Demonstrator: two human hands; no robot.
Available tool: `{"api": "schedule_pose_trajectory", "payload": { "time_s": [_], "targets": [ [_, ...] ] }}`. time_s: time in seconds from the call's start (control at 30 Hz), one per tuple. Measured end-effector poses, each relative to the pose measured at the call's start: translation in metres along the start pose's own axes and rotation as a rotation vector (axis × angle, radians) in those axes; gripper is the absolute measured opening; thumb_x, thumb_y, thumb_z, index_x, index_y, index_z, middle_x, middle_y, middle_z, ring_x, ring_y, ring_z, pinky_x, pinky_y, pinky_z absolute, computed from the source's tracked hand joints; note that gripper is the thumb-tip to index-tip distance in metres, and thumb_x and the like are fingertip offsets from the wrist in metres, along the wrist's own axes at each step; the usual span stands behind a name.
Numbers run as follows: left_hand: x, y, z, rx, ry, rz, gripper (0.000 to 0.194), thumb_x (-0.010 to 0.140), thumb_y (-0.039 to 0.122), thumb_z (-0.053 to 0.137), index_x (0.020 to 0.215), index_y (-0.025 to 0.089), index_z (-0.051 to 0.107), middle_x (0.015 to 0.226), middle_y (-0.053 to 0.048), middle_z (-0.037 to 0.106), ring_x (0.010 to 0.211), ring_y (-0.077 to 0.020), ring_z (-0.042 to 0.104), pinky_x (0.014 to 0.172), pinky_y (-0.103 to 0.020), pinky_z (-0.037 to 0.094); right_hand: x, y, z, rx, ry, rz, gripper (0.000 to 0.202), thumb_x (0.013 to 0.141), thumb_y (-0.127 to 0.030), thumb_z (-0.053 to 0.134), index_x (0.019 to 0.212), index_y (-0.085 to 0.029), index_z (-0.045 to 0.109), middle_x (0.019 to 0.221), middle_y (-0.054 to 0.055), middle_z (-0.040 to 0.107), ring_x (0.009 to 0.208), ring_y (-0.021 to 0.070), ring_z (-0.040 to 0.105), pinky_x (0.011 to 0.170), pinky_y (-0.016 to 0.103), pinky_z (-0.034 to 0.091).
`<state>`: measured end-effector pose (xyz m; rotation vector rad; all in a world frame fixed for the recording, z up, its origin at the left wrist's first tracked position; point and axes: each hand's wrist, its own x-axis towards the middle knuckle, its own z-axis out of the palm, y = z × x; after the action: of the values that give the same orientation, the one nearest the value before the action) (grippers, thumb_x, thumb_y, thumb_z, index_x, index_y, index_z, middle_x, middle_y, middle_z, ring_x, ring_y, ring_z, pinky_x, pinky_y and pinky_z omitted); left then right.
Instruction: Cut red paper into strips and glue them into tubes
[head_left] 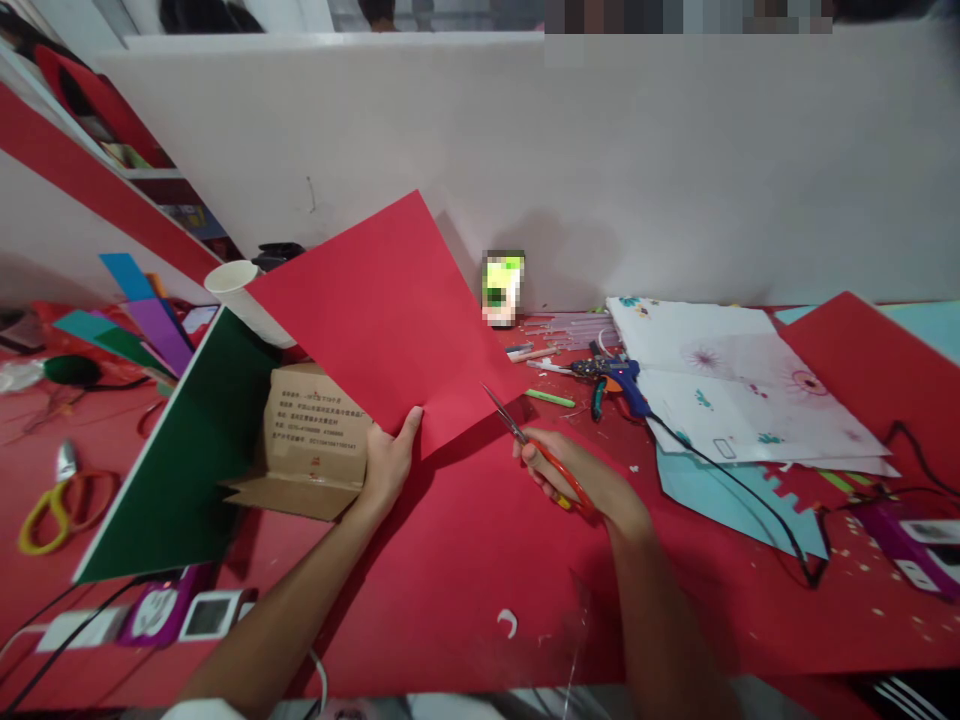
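My left hand grips the lower edge of a red sheet of paper, thumb on its front face, and holds it up tilted over the table. In my right hand is a pair of scissors with red and yellow handles. Their blades point up and left at the sheet's lower right part and overlap it in view; whether they touch the paper I cannot tell. Behind my left hand stands a brown cardboard box with printed text.
A green board leans at the left beside a paper cup. Another pair of scissors lies far left. To the right are a blue glue gun with a cord, patterned white sheets and light blue paper. A white partition stands behind.
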<state>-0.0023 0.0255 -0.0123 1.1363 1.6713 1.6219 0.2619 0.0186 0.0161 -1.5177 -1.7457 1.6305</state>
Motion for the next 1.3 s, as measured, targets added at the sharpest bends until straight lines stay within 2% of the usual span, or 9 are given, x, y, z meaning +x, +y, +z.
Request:
{"api": "schedule_pose_trajectory", "payload": {
  "time_s": [0.27, 0.77, 0.93, 1.3],
  "targets": [
    [-0.0003, -0.0019, -0.0004, -0.017, -0.015, 0.010, 0.038, 0.086, 0.041, 0.072, 0.113, 0.015, 0.072, 0.116, -0.013, 0.078, 0.115, -0.0281, 0.073, 0.110, -0.043, 0.054, -0.0022, -0.0030, 0.0014, 0.015, -0.013, 0.000, 0.051, 0.094, -0.074, 0.044, 0.089, -0.024, 0.047, 0.068, -0.005, 0.048, 0.049, 0.0091, 0.048, 0.038, 0.018, 0.035],
    [0.0008, -0.0039, -0.0007, 0.023, 0.008, -0.008, 0.040, 0.084, 0.041, 0.073, 0.114, 0.015, 0.071, 0.119, -0.014, 0.077, 0.117, -0.0285, 0.072, 0.112, -0.045, 0.052, -0.0016, -0.0010, 0.0021, 0.002, -0.014, 0.027, 0.055, 0.094, -0.078, 0.041, 0.090, -0.023, 0.048, 0.066, -0.005, 0.050, 0.046, 0.0087, 0.046, 0.035, 0.018, 0.033],
    [0.0002, -0.0006, 0.0000, 0.019, 0.004, -0.021, 0.038, 0.084, 0.040, 0.072, 0.112, 0.014, 0.072, 0.115, -0.014, 0.078, 0.112, -0.0284, 0.074, 0.108, -0.043, 0.055, -0.0009, 0.0021, 0.0010, 0.015, -0.019, 0.039, 0.057, 0.094, -0.079, 0.040, 0.091, -0.023, 0.049, 0.065, -0.005, 0.050, 0.045, 0.0088, 0.046, 0.035, 0.018, 0.033],
    [0.0002, 0.0045, -0.0003, 0.030, 0.007, 0.007, 0.038, 0.083, 0.040, 0.073, 0.110, 0.014, 0.072, 0.118, -0.015, 0.077, 0.114, -0.0287, 0.073, 0.109, -0.043, 0.054, -0.0012, 0.0054, -0.0001, 0.054, -0.040, 0.001, 0.056, 0.095, -0.077, 0.042, 0.093, -0.022, 0.050, 0.068, -0.005, 0.050, 0.044, 0.0081, 0.045, 0.035, 0.019, 0.034]
  ]
}}
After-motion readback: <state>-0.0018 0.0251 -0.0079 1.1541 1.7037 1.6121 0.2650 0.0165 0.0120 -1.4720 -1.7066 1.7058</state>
